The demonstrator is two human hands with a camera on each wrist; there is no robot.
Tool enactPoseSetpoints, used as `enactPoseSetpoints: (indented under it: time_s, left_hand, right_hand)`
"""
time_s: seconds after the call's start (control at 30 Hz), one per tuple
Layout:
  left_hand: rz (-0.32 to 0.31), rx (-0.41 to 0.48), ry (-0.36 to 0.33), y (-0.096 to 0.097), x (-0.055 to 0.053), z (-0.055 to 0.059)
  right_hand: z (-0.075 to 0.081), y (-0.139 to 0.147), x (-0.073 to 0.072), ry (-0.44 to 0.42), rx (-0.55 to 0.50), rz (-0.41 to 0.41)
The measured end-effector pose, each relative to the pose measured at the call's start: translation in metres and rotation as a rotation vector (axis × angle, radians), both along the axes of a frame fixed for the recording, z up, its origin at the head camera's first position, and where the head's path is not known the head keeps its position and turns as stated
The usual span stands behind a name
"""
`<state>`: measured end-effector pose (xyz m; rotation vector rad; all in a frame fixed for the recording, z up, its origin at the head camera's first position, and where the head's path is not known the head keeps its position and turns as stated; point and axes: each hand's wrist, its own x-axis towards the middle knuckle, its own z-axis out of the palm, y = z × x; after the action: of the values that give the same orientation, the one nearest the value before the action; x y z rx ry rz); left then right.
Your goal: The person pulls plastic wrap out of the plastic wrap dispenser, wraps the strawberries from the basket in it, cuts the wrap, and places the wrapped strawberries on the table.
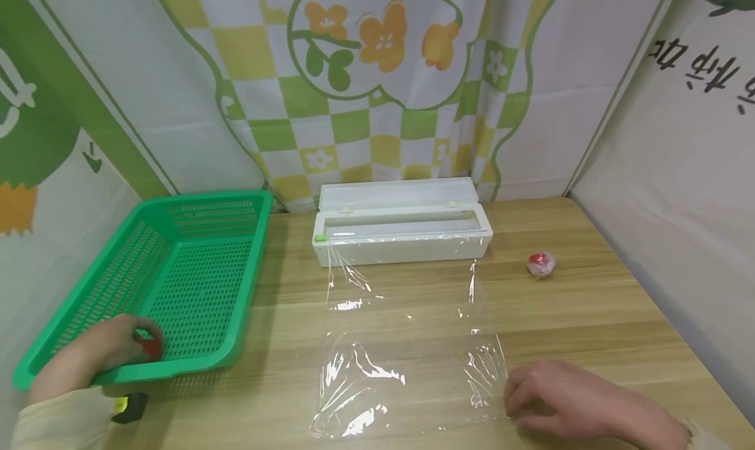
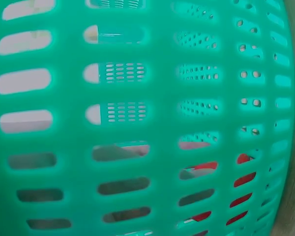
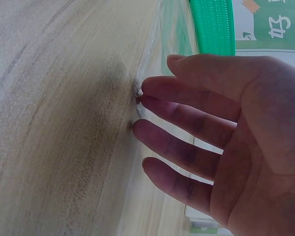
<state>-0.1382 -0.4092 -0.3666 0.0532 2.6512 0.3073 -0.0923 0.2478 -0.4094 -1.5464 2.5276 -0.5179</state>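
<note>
- From my head feed, the left hand (image 1: 126,342) reaches over the near rim of the green basket (image 1: 245,293), its fingers curled round a red object (image 1: 151,350) inside, near that rim.
- My left wrist feed is filled by slotted basket wall, with red showing through at lower right.
- The right hand (image 1: 557,397) is by the near right corner of the clear film (image 1: 413,378); on my right wrist feed its fingers are slightly apart, fingertips at the film's edge.
- The film runs across the tabletop (image 1: 572,332) from the white dispenser (image 1: 407,250), whose lid (image 1: 398,193) stands raised.
- I see a red item in clear wrap (image 1: 541,264) right of the dispenser.
</note>
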Motion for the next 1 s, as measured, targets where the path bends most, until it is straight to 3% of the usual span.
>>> enactPoseSetpoints:
  time_s: [0.2, 0.5, 0.83, 1.0]
  left_hand:
    - [0.002, -0.003, 0.106, -0.002, -0.002, 0.001]
    - [-0.012, 0.015, 0.396, 0.005, -0.002, 0.007]
    - [-0.045, 0.093, 0.766, 0.052, 0.01, 0.031]
    - [-0.118, 0.158, 0.959, 0.082, 0.015, 0.047]
  right_hand:
    - [0.0, 0.0, -0.001, 0.006, -0.003, 0.002]
    - [0.0, -0.001, 0.0, 0.003, -0.005, -0.002]
    - [0.0, -0.001, -0.001, 0.008, -0.009, 0.011]
    - [0.0, -0.002, -0.001, 0.004, -0.009, 0.007]
